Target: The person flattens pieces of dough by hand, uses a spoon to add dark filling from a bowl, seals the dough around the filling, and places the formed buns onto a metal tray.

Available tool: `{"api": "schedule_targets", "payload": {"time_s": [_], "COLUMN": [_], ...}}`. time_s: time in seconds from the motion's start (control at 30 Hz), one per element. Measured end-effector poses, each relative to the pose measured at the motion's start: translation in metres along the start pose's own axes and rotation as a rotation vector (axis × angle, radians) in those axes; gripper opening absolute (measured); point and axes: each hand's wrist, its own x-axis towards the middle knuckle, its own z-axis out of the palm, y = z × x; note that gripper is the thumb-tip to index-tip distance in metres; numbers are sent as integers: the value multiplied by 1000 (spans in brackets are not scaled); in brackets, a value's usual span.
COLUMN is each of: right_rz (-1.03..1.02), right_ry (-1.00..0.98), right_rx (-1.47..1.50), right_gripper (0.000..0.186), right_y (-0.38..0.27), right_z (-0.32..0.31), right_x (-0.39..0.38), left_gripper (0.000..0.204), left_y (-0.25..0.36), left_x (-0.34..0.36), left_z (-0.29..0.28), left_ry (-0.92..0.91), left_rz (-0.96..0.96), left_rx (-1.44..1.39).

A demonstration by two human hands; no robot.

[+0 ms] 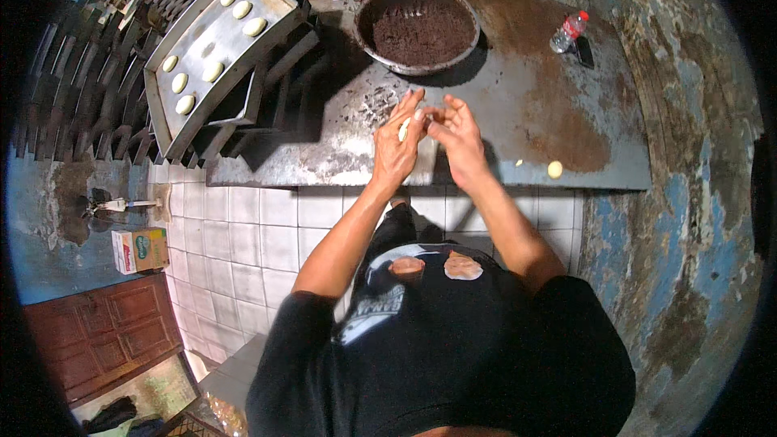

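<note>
My left hand and my right hand meet above a worn metal worktable. Between the fingers sits a small pale piece of dough, held mostly by the left hand while the right fingertips pinch at its top. Just beyond the hands stands a round metal bowl filled with dark brown crumbly filling. A small dough ball lies near the table's front edge to my right, with a tiny scrap beside it.
A metal baking tray with several shaped dough pieces rests on stacked trays at the left. A small plastic bottle and a dark flat object lie at the table's far right. A small carton and white floor tiles are below.
</note>
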Motion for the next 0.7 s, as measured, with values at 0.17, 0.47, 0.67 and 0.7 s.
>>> {"api": "schedule_targets", "payload": {"time_s": [0.17,0.47,0.67,0.7], "right_rz": [-27,-140,-292,-98], "right_ry": [-408,-463,-823,-745], "right_rx": [-532,-204,-692,-201], "right_gripper": [61,71,43,43], "right_y": [-48,-64,-91,-67], "right_z": [-17,31,115,125], "right_x": [-11,-23,-31,-26], "left_gripper": [47,58,56,53], "left_y": [25,66,62,60], "left_x": [-29,-51,-67,-67], "left_z": [-18,-64,-121,-134], "left_ry": [-289,-155,-154,-101], "left_rz": [-169,-228,-195,-266], "left_rx": [159,198,152,52]}}
